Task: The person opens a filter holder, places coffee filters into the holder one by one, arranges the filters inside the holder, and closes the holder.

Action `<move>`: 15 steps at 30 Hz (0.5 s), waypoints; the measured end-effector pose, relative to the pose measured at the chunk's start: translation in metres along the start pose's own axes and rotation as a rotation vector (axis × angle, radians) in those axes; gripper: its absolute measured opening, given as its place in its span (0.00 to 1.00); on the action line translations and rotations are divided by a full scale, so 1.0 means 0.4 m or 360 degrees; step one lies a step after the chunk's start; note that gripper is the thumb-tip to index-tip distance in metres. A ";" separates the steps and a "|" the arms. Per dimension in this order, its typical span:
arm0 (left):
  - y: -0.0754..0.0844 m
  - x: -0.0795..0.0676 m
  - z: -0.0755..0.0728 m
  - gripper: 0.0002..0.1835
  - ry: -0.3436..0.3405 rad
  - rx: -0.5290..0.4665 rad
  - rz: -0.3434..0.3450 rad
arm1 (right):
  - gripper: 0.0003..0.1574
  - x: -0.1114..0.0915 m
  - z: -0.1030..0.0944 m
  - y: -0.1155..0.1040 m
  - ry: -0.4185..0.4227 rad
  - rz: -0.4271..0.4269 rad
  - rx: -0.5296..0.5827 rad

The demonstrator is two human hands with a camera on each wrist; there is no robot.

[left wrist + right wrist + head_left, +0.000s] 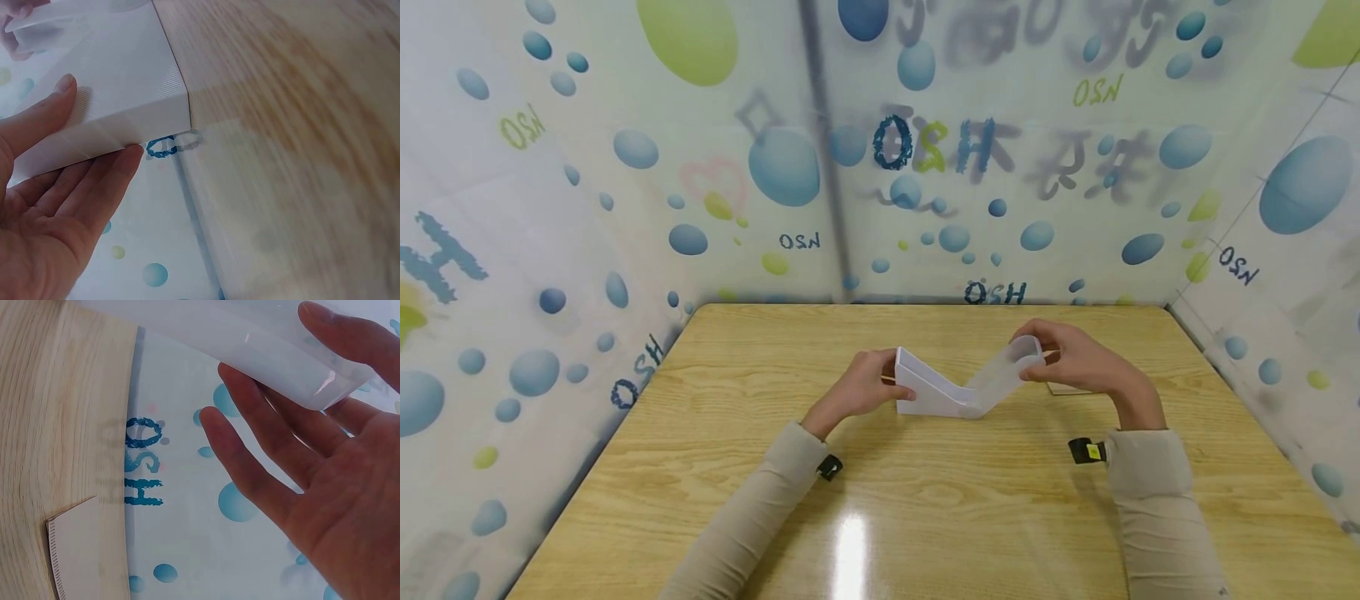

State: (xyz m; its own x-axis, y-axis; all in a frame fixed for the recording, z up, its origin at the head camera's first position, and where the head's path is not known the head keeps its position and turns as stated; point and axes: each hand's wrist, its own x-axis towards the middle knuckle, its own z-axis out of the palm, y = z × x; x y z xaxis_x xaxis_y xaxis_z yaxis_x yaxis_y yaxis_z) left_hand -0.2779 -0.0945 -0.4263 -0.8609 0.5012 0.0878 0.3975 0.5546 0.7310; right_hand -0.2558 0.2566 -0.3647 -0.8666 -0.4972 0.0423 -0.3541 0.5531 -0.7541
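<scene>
A white plastic box (928, 393) with a sloping open top stands on the wooden table. From its right end a translucent, rounded lid (1002, 379) slants up to the right, its lower end meeting the box. My left hand (865, 385) grips the box's tall left end; in the left wrist view the thumb lies on one ribbed face of the box (128, 62) and the fingers pass behind. Around the raised end of the lid, my right hand (1081, 360) holds on with thumb and fingers, seen too beside the lid (250, 356) in the right wrist view.
Behind the lid and partly under my right hand lies a flat beige pad (76, 550) with a toothed-looking edge. The wooden table (940, 500) ends at a patterned sheet wall (1030, 200) at the back, with more sheeting on both sides.
</scene>
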 end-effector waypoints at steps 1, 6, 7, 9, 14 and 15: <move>0.000 0.000 0.000 0.20 0.0000 -0.0003 -0.0001 | 0.23 -0.001 -0.001 0.000 -0.0003 -0.0003 0.0000; 0.002 0.000 0.000 0.19 -0.0002 -0.0001 0.0004 | 0.21 -0.007 -0.005 -0.005 -0.0012 -0.0027 0.0021; 0.002 0.000 0.000 0.19 -0.0003 0.0000 0.0006 | 0.21 -0.008 -0.005 -0.005 -0.0014 -0.0033 0.0022; 0.003 0.000 0.000 0.19 -0.0005 0.0002 0.0008 | 0.21 -0.009 -0.007 -0.002 -0.0017 -0.0032 0.0021; 0.004 -0.002 -0.002 0.19 -0.0010 -0.0010 0.0013 | 0.21 -0.005 -0.009 0.013 -0.0026 -0.0001 0.0008; 0.004 -0.002 -0.002 0.19 -0.0011 -0.0013 0.0014 | 0.21 -0.004 -0.010 0.017 -0.0028 0.0004 0.0003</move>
State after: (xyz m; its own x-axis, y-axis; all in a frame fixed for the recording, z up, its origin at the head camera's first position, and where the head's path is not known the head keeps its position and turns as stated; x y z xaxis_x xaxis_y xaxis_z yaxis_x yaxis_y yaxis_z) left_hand -0.2767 -0.0946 -0.4247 -0.8552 0.5105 0.0896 0.4024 0.5450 0.7356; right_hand -0.2581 0.2637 -0.3672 -0.8614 -0.5072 0.0288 -0.3509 0.5531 -0.7556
